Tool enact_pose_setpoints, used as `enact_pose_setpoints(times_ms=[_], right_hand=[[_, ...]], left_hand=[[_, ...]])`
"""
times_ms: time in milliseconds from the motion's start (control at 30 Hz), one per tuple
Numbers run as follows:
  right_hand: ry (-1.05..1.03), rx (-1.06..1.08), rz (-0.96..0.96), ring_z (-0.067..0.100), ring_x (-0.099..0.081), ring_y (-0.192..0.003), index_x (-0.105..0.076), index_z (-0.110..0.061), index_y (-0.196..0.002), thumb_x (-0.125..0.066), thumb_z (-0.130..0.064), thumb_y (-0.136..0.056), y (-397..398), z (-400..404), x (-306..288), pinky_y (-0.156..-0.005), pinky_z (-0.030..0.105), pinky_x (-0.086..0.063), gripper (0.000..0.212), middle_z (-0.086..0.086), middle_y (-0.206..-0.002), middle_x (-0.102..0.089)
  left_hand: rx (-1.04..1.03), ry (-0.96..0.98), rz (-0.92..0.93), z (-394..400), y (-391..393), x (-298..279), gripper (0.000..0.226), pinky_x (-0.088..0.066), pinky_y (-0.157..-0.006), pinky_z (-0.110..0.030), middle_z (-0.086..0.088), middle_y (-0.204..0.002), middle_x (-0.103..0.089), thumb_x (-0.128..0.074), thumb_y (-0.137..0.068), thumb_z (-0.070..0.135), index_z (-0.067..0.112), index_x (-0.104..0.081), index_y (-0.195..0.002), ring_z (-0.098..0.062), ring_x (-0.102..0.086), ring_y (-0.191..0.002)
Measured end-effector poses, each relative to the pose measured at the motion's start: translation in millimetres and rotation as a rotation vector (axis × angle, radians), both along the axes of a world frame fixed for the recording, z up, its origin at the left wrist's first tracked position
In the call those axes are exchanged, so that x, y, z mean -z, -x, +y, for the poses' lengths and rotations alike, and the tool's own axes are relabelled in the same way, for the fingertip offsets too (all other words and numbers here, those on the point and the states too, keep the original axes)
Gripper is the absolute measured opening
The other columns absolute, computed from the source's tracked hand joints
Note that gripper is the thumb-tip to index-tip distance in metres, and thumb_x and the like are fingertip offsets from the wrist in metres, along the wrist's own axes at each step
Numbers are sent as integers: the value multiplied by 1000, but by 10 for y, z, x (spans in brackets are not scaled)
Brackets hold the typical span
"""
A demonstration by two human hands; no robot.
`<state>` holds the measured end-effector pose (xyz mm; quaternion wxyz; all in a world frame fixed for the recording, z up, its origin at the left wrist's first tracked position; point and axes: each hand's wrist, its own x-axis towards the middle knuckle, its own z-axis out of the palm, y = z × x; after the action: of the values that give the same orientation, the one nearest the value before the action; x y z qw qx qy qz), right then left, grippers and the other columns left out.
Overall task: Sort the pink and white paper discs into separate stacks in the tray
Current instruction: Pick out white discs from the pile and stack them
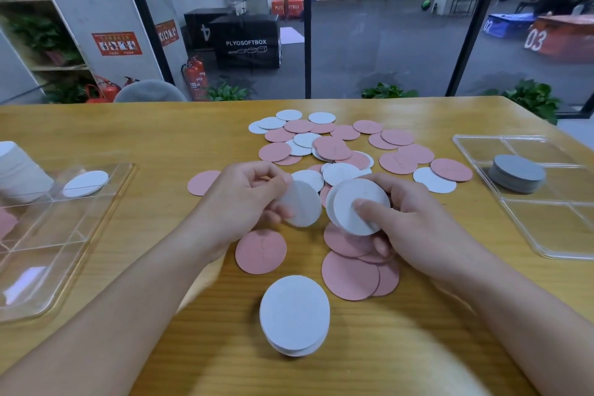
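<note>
White discs are pinched in both hands, left (244, 199) and right (401, 222); loose grips could spill them among pink discs (350, 275).

head: your one view, worn on your head | faces forward and down toward 12 o'clock | close over the table (96, 267) | window at 12 o'clock
</note>
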<state>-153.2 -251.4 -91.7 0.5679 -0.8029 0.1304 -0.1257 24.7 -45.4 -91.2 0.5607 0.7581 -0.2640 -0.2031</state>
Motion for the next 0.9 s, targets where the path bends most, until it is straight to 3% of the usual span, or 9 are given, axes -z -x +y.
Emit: enact_pose_setpoints(times_ms=[67, 133, 200, 300, 467, 567, 667, 733, 900], right_hand=[[-40, 15, -14, 25, -52, -56, -75, -30, -116, -61, -20, -110, 0, -14, 2, -61, 42, -44, 19, 28, -80, -70], [-69, 24, -15, 25, -51, -57, -75, -29, -116, -61, -19, -109, 0, -16, -2, -61, 42, -42, 19, 19, -72, -68], [-65, 9, -4, 25, -51, -57, -75, -28, -117, -61, -20, -109, -3, -6, -9, -62, 43, -43, 18, 24, -80, -73], [-59, -5, -1, 25, -51, -56, -75, -27, -117, -60, -19, -109, -1, 0, -2, -61, 41, -44, 18, 26, -88, -75], [-48, -11, 18, 26, -52, -58, -74, -26, -117, -61, -20, -109, -7, -17, 21, -59, 39, -44, 16, 10, -73, -65], [-22, -29, 30, 24, -55, -58, -73, -26, -115, -61, -22, -109, -7, 4, 16, -57, 35, -47, 14, 8, -69, -64], [-14, -42, 32, 22, -62, -59, -74, -25, -115, -61, -22, -110, -4, 21, 6, -57, 32, -50, 14, 6, -70, -69], [-27, -65, 35, 22, -64, -60, -74, -26, -116, -61, -23, -111, 6, 29, -1, -58, 34, -50, 14, 7, -74, -73], [43, -69, 50, 19, -59, -59, -74, -29, -115, -61, -26, -111, 9, -8, 23, -59, 32, -48, 14, 10, -66, -67]], left_hand=[[16, 31, 10, -7, 13, -9, 35, -62, -79, -29, -14, -96, -82, -69, -108, 37, 7, -81, -94, -26, -79, -89], [56, 5, -61, -1, 32, -2, 23, -58, -78, -24, -11, -104, -80, -77, -104, 29, 7, -80, -97, -14, -73, -83], [91, -13, -93, 22, 30, 9, 11, -53, -77, -31, -2, -115, -77, -83, -98, 16, 16, -78, -108, -14, -68, -78], [101, 4, -94, 15, 27, 18, 42, -59, -88, -44, 5, -128, -72, -87, -90, 7, 30, -73, -123, -34, -79, -91], [104, 64, -46, -23, 68, 19, 32, -59, -88, -48, -8, -101, -78, -84, -94, 5, 20, -73, -120, -25, -75, -84], [123, 120, 11, -52, 131, 18, 17, -63, -97, -52, -20, -102, -78, -76, -102, 5, 12, -75, -118, -24, -73, -90], [148, 117, 1, -83, 168, 16, 13, -59, -87, -32, -9, -94, -76, -72, -105, 8, 11, -78, -116, -15, -66, -88], [181, 118, 18, -90, 190, 14, 13, -53, -83, -28, -2, -97, -78, -71, -106, 9, 12, -79, -117, -15, -64, -89], [256, 162, 60, -110, 218, 26, 23, -65, -99, -38, -10, -119, -83, -61, -110, -2, 7, -79, -122, -26, -79, -115]])
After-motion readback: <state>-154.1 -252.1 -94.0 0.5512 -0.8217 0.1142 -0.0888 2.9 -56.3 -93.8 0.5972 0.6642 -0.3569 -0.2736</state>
